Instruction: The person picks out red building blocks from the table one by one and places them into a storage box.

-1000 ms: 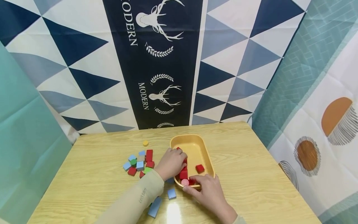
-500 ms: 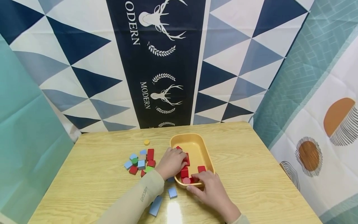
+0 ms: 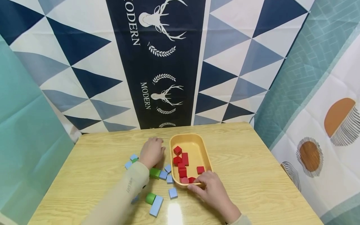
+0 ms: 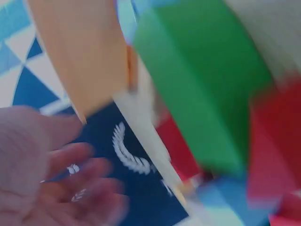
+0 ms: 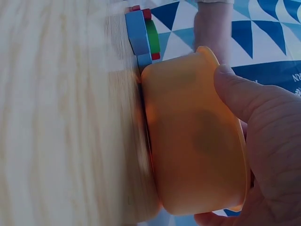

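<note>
My right hand (image 3: pixel 211 187) grips the near rim of a yellow-orange plastic bin (image 3: pixel 208 155). In the right wrist view the thumb lies against the outside of the bin (image 5: pixel 197 141). Several red blocks (image 3: pixel 182 172) lie inside, mostly along its left side, with a pink round piece (image 3: pixel 184 180) near the front. My left hand (image 3: pixel 152 152) is left of the bin, over loose blocks, hiding part of them. In the left wrist view its fingers are loosely bent with nothing seen between them; a green block (image 4: pixel 202 84) and red blocks appear close by, blurred.
Left of the bin lie a green block (image 3: pixel 154 173) and several blue blocks (image 3: pixel 163 175). Nearer the front are a long blue block (image 3: pixel 156 206) and a green rounded block (image 3: pixel 150 198). Patterned cloth (image 3: pixel 230 78) hangs behind the wooden table (image 3: pixel 247 162).
My left hand has left the bin and moved left over the loose blocks, so the red blocks it covered now show. My right hand keeps its hold on the bin's rim.
</note>
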`<state>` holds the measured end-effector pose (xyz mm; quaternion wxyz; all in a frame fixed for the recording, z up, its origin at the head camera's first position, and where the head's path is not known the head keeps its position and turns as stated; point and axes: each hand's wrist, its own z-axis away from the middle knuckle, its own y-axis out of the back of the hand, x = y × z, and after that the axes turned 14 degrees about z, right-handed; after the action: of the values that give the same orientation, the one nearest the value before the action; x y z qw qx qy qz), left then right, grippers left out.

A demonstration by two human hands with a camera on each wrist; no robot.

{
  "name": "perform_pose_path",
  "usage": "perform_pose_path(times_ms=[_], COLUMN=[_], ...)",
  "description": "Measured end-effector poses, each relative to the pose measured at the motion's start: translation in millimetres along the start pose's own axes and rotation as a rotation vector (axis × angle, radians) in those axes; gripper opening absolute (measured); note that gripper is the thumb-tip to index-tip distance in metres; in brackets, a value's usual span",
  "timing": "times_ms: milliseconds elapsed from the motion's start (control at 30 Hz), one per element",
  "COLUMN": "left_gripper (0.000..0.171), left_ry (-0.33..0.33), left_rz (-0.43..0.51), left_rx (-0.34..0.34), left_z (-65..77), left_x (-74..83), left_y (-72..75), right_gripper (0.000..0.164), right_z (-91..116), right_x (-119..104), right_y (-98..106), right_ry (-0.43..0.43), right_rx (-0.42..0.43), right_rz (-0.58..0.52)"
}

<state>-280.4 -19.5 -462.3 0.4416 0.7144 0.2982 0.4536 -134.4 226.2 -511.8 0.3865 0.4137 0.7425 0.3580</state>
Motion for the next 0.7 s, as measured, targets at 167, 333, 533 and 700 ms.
perform_pose_path(times_ms=[167, 333, 533, 700], left_gripper=[0.027, 0.035, 0.037, 0.033], left_ry=[0.077, 0.104, 0.177, 0.073], left_rz=[-0.127, -0.129, -0.176, -0.146], left_rx=[-0.051, -0.035, -0.078, -0.057], left_z=[7.9, 9.7, 6.7, 4.4], left_x=[-24.9, -29.0, -29.1, -27.9], left_y=[0.4, -5.4, -11.3, -17.4], right_gripper=[0.03, 0.029, 0.026, 0.028], right_z=[0, 0, 1, 0], right_x=[0, -1, -2, -2], right_y=[0, -2, -5, -4], right_ry=[0.009, 0.011, 0.002, 0.006], right_rx=[0.01, 0.014, 0.014, 0.023], right_rz=[0.027, 0.036, 0.034, 0.031])
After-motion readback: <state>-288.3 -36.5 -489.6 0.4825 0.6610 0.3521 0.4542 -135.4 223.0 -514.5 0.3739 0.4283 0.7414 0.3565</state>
